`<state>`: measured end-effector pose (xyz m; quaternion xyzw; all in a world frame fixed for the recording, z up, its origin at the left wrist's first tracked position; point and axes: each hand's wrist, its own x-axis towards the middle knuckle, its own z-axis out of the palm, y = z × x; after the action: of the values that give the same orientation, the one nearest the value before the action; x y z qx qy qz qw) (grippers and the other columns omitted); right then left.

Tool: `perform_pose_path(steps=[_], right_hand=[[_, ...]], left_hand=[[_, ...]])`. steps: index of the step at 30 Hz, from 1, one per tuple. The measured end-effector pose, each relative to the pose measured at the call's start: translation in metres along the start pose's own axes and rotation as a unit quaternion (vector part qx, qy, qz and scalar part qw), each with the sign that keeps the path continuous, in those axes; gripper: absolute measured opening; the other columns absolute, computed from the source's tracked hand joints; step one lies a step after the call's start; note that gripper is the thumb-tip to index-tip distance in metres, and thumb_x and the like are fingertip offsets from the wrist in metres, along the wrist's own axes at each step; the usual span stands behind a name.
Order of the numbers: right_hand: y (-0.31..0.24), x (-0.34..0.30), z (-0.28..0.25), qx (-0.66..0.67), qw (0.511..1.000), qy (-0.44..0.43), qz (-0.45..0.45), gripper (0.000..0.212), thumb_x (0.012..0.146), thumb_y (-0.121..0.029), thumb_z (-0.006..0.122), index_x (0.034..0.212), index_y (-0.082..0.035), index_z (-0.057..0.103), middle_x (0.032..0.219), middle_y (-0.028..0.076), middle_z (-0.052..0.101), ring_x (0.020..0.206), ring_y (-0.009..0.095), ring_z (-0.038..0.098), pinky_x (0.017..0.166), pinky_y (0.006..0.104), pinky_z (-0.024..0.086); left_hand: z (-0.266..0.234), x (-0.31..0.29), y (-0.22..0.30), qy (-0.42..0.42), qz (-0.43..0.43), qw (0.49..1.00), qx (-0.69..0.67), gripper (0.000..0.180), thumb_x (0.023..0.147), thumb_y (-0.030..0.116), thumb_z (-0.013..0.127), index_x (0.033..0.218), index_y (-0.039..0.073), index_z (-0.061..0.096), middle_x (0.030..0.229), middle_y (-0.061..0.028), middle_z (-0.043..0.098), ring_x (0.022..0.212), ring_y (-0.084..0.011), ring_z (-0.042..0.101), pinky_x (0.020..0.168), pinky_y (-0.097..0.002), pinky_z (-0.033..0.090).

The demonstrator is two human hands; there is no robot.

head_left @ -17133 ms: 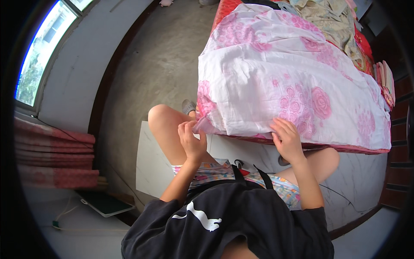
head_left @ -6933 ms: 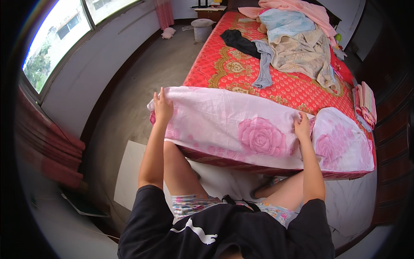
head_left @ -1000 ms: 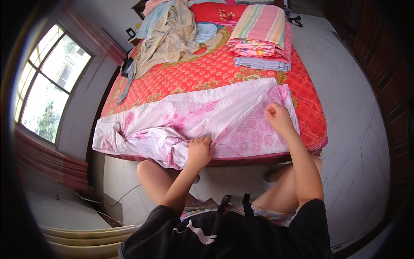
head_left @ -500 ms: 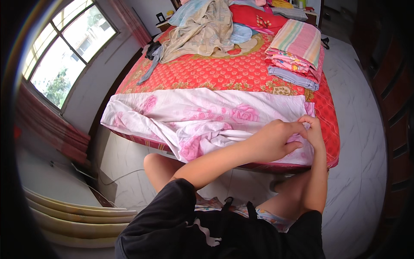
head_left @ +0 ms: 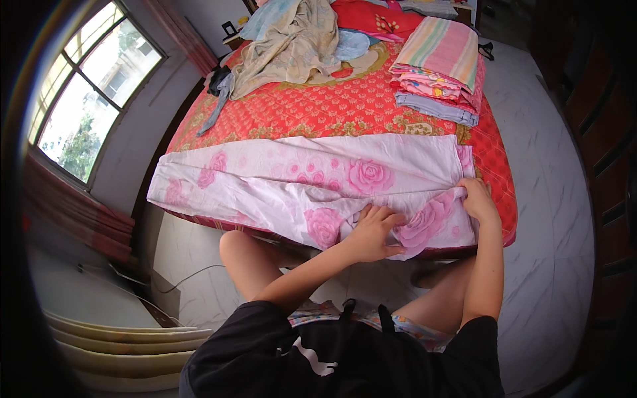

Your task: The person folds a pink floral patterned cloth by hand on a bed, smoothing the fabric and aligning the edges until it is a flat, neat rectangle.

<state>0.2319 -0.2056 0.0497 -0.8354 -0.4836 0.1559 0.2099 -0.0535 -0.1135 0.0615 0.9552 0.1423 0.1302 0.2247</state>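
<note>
Along the near end of the red patterned bed (head_left: 312, 113), around the middle of the frame, there's a white cloth with pink roses (head_left: 265, 179) laid out in a long strip, its front edge at the mattress edge. The right hand (head_left: 479, 200) looks clamped on the cloth near its right end, fingertips partly hidden. The left hand (head_left: 376, 232) is apart from it, closer to the middle of the frame, fingers spread and bent over the front layer — touching, not really gripping as far as I can tell.

For this bit, I'd let the right hand anchor its end and sweep the left palm flat toward frame left. Lift the rumpled part beside the left fingers before smoothing it, and go easy — tug hard and the layers will probably skew.
</note>
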Motion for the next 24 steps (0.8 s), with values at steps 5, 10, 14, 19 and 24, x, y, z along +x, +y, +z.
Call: perform_pose_path(steps=[5, 10, 14, 19, 24], right_hand=[[-0.031, -0.027, -0.004, 0.01, 0.999, -0.03, -0.044, 0.049, 0.064, 0.01, 0.055, 0.108, -0.011, 0.062, 0.131, 0.011, 0.049, 0.131, 0.028, 0.035, 0.111, 0.0519, 0.015], [-0.041, -0.031, 0.012, 0.067, 0.976, 0.019, -0.205, 0.037, 0.061, 0.008, 0.057, 0.094, -0.008, 0.065, 0.128, 0.009, 0.053, 0.134, 0.026, 0.033, 0.113, 0.05, 0.013], [-0.019, -0.02, 0.027, 0.15, 0.965, -0.032, -0.212, 0.018, 0.062, 0.007, 0.057, 0.076, -0.003, 0.058, 0.078, 0.007, 0.064, 0.092, 0.022, 0.064, 0.102, 0.0406, 0.036], [-0.012, -0.03, -0.008, 0.305, 0.937, -0.135, -0.104, 0.012, 0.064, 0.007, 0.055, 0.073, -0.001, 0.053, 0.069, -0.002, 0.052, 0.068, 0.007, 0.05, 0.067, 0.0223, 0.04], [-0.003, -0.022, -0.016, 0.492, 0.862, -0.078, -0.098, 0.017, 0.069, 0.01, 0.052, 0.077, -0.004, 0.051, 0.075, -0.006, 0.048, 0.068, 0.002, 0.044, 0.059, 0.0185, 0.034]], left_hand=[[-0.031, -0.073, -0.007, 0.092, -0.147, 0.979, 0.111, 0.087, 0.059, 0.023, 0.081, 0.135, 0.008, 0.041, 0.137, -0.0218, 0.032, 0.125, -0.042, 0.033, 0.104, -0.0488, 0.027], [-0.023, -0.108, -0.034, 0.196, -0.238, 0.942, 0.131, 0.091, 0.06, 0.014, 0.077, 0.14, 0.009, 0.033, 0.139, -0.0227, 0.028, 0.115, -0.0413, 0.044, 0.09, -0.044, 0.043], [-0.042, -0.122, -0.054, 0.119, -0.343, 0.929, 0.077, 0.049, 0.07, 0.004, 0.06, 0.118, 0.004, 0.052, 0.098, -0.0185, 0.057, 0.085, -0.0344, 0.06, 0.07, -0.0422, 0.048], [-0.141, -0.087, -0.011, 0.103, -0.219, 0.97, -0.01, 0.019, 0.07, 0.001, 0.056, 0.088, 0.0, 0.06, 0.081, -0.0185, 0.059, 0.071, -0.0365, 0.059, 0.062, -0.0392, 0.046], [-0.209, 0.026, 0.001, 0.402, -0.022, 0.9, 0.168, 0.014, 0.077, -0.002, 0.057, 0.089, 0.002, 0.061, 0.082, -0.0143, 0.056, 0.073, -0.0345, 0.057, 0.064, -0.0398, 0.046]])
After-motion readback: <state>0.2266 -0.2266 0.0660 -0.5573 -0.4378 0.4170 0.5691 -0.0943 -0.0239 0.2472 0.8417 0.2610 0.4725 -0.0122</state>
